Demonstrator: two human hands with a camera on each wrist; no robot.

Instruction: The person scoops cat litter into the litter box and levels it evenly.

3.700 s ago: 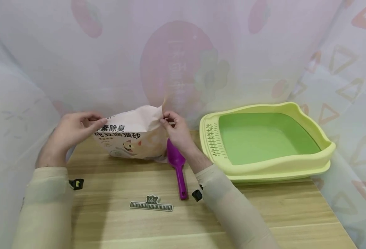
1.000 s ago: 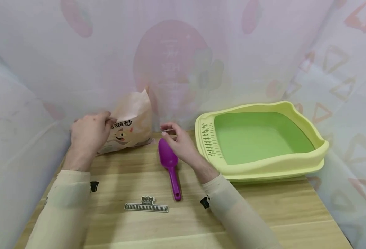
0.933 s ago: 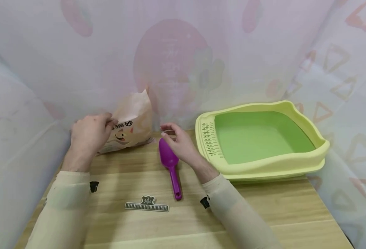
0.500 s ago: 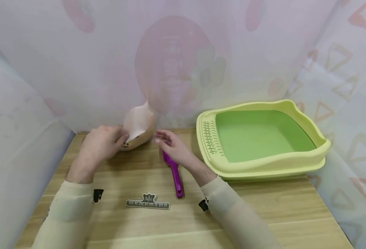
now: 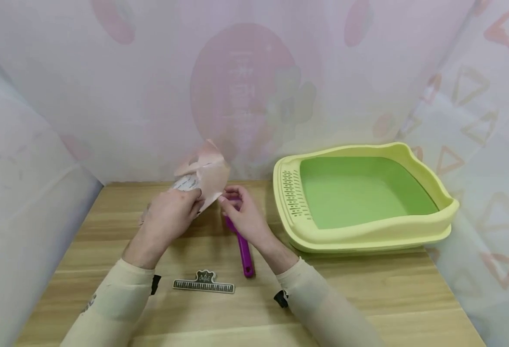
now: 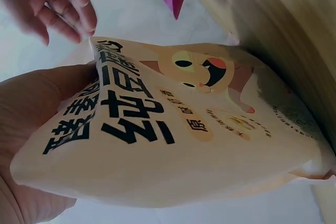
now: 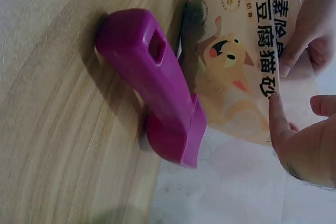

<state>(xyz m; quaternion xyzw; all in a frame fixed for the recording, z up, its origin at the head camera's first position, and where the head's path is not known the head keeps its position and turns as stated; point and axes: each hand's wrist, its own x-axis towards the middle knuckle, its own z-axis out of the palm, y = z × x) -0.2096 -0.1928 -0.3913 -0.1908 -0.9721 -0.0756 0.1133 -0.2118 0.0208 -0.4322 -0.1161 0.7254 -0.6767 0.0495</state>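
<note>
A cat litter bag [image 5: 215, 178], pale peach with black lettering and a cartoon cat, leans at the back left with its upper part folded over. My left hand [image 5: 172, 212] grips the bag's upper edge; in the left wrist view the thumb lies over it and the other fingers pass behind. My right hand [image 5: 250, 219] touches the bag's right corner with loosely bent fingers, thumb and index finger apart in the right wrist view. Under the right hand lies a purple scoop [image 7: 147, 72], its bowl mostly hidden in the head view.
A yellow-green litter box [image 5: 367, 236] with a slotted left side stands on the right of the wooden table [image 5: 345, 289]. Nearer the front lies a piano-keyboard-patterned clip [image 5: 203, 285]. Printed curtains [image 5: 159, 86] hang behind and at both sides.
The bag first went left and now leans back to the right, its top folding over. My left hand has moved right and down with it; the right hand has come to its corner.
</note>
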